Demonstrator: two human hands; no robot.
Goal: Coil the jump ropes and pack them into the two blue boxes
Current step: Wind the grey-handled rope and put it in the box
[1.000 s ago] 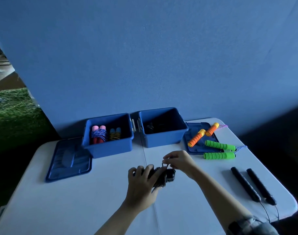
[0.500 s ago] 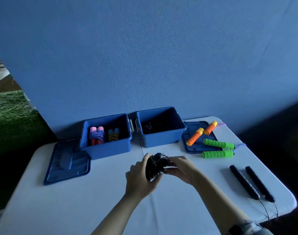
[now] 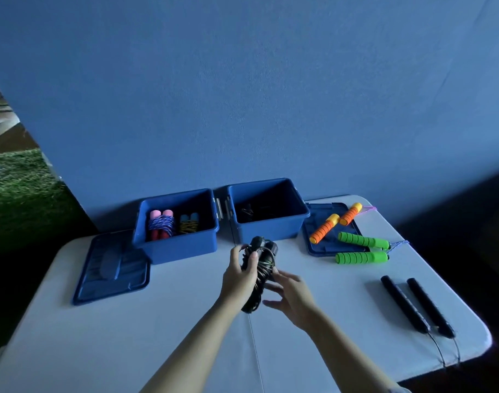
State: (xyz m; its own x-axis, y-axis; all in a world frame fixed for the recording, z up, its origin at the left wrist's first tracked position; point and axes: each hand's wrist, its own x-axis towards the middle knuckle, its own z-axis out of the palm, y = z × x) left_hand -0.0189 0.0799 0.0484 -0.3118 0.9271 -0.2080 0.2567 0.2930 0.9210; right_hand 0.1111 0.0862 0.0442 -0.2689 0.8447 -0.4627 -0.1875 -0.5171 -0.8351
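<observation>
My left hand (image 3: 238, 275) grips a coiled black jump rope (image 3: 261, 268), its handles wrapped in cord and held above the table, just in front of the boxes. My right hand (image 3: 292, 297) hovers beside the bundle with fingers spread, at most brushing its lower part. The left blue box (image 3: 176, 246) holds a pink-handled coil (image 3: 161, 224) and a blue-handled coil (image 3: 189, 222). The right blue box (image 3: 272, 226) holds something dark at its bottom.
An orange-handled rope (image 3: 336, 222) lies on a blue lid (image 3: 316, 239) right of the boxes, with a green-handled rope (image 3: 361, 248) beside it. A black-handled rope (image 3: 415, 306) lies near the table's right edge, cords hanging over. Another blue lid (image 3: 112, 268) lies at left.
The black bundle has turned upright and risen toward the boxes in my left hand. My right hand has let go of it and opened.
</observation>
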